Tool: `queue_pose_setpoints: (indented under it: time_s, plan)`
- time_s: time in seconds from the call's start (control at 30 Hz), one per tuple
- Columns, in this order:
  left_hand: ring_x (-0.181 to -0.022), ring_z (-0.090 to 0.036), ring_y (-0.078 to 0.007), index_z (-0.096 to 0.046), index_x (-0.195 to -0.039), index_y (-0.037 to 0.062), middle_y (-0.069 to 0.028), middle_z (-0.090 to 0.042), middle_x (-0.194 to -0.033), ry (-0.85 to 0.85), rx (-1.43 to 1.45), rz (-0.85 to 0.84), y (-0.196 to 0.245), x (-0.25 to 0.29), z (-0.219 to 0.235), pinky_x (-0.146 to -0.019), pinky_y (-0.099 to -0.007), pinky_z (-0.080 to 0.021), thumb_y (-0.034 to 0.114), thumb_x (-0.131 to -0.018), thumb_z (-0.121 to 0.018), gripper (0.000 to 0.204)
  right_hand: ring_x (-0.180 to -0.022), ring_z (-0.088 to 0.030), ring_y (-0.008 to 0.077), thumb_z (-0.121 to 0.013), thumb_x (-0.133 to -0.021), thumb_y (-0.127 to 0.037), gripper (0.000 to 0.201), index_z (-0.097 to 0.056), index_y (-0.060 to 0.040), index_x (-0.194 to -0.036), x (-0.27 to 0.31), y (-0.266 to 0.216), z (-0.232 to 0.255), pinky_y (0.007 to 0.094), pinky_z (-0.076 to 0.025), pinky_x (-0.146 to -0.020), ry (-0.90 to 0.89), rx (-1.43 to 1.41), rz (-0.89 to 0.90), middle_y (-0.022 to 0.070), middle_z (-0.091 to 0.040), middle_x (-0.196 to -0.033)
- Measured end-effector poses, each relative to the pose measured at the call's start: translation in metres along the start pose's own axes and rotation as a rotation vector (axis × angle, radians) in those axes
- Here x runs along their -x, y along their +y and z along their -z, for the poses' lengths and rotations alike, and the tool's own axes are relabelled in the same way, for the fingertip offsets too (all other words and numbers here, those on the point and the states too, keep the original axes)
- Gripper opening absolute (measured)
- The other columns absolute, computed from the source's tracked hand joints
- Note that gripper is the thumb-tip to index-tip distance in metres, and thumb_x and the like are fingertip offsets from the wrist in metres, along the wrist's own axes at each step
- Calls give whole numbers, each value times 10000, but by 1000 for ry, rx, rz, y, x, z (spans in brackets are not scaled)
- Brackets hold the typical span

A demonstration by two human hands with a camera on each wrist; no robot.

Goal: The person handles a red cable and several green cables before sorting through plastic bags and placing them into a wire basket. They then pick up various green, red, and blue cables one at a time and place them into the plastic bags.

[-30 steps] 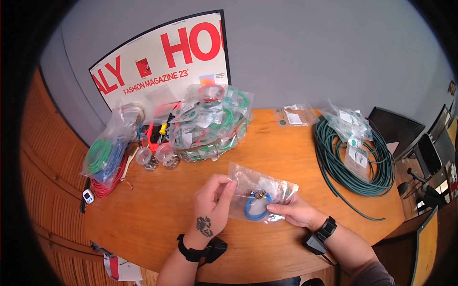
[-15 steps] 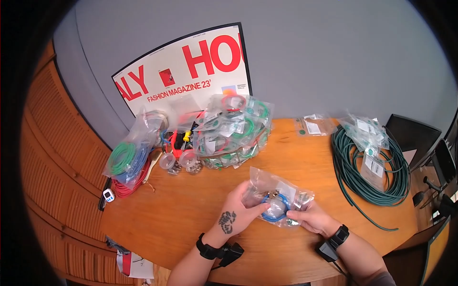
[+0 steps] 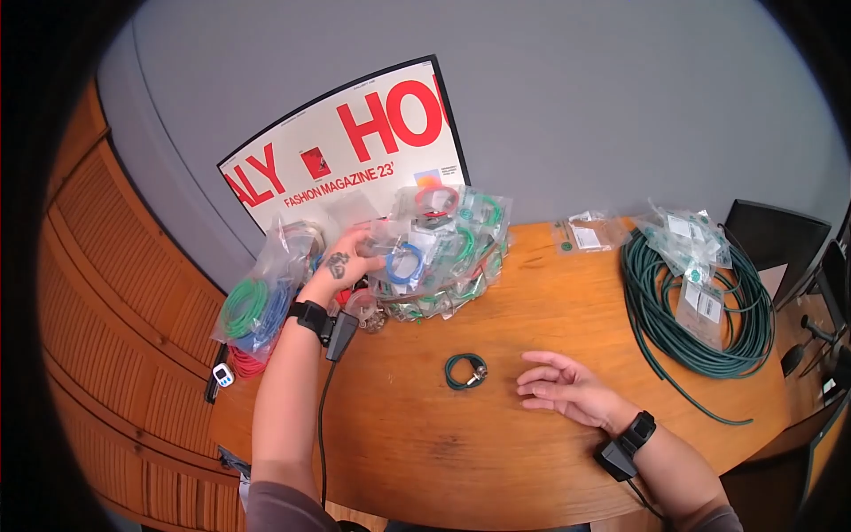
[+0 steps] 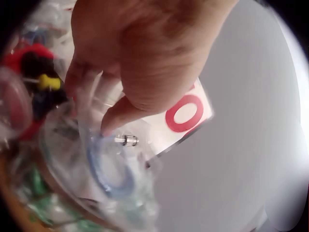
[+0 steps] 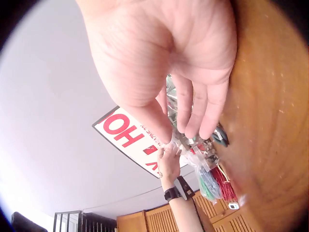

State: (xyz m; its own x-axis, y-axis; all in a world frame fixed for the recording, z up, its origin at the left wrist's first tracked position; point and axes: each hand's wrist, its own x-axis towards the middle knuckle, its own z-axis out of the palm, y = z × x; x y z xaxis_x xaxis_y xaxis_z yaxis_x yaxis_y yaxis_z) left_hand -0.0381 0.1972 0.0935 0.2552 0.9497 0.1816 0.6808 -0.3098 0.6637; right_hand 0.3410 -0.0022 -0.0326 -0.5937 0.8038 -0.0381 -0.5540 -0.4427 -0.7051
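My left hand [image 3: 350,259] is at the pile of bagged cables, pinching the top of a clear plastic bag [image 4: 84,113] between thumb and fingers. Inside this bag is a coiled blue cable [image 3: 404,264] with a metal connector [image 4: 129,140]. It overlaps the bags of green and red cables there. My right hand [image 3: 567,390] hovers over the table's right half, fingers loosely bent and holding nothing. Just left of it a small dark green cable coil [image 3: 463,372] with metal connectors lies bare on the wood.
A large dark green cable coil [image 3: 651,341] with plastic bags [image 3: 687,235] on it sits at the right. Flat near the wall lies another clear bag [image 3: 587,235]. Lidded jars [image 3: 363,312] and bagged green and blue cables [image 3: 257,310] stand left. A framed poster [image 3: 355,146] leans behind.
My left hand has carried the bagged blue cable from the table's front up to the pile. My right hand has let go of the bag. The small green coil now shows.
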Motion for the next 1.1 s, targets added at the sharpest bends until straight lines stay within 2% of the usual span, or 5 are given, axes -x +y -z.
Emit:
queue_pose_setpoints:
  time_s: [0.13,0.47,0.57,0.7,1.1]
  plan:
    - [-855,-617,-280,-601,-1192,57,-130,-626,-940,517,-357,-40,12,9,-10,-798,-383,-505,128,-791,-686,416,-1149,-596,215,-586,-933,30,518,-427,-72,-1415,1,-1,-1,372,-507,-994,-4,24,-18,121,-613,-1210]
    - [-884,-585,-375,-621,-992,30,-177,-573,-990,579,-658,-401,92,44,-73,-768,-463,-489,41,-781,-585,214,-1093,-615,179,-591,-953,-38,414,-489,-60,-1354,1,-7,0,337,-518,-967,-10,-53,-43,91,-632,-1150]
    - [-875,-589,-353,-619,-963,23,-153,-580,-867,346,-486,-624,116,33,-117,-763,-458,-492,53,-750,-608,215,-1016,-624,148,-590,-958,-53,357,-529,-62,-1310,-5,0,15,316,-524,-927,-3,-126,71,59,-639,-1065]
    - [-1300,-458,-375,-633,-1195,18,-237,-508,-1374,-323,-409,-604,128,-17,-212,-1086,-426,-369,355,-916,-599,439,-853,-595,103,-570,-976,-87,300,-555,-61,-1274,0,-10,19,280,-511,-818,37,-176,107,10,-607,-909]
    - [-1436,-267,-352,-404,-1402,-89,-241,-350,-1503,-418,-598,-375,148,-83,-273,-1182,-437,-201,610,-970,-349,824,-755,-538,102,-533,-984,-148,308,-548,-56,-1277,-2,-13,20,274,-471,-762,-3,-335,71,-17,-542,-794]
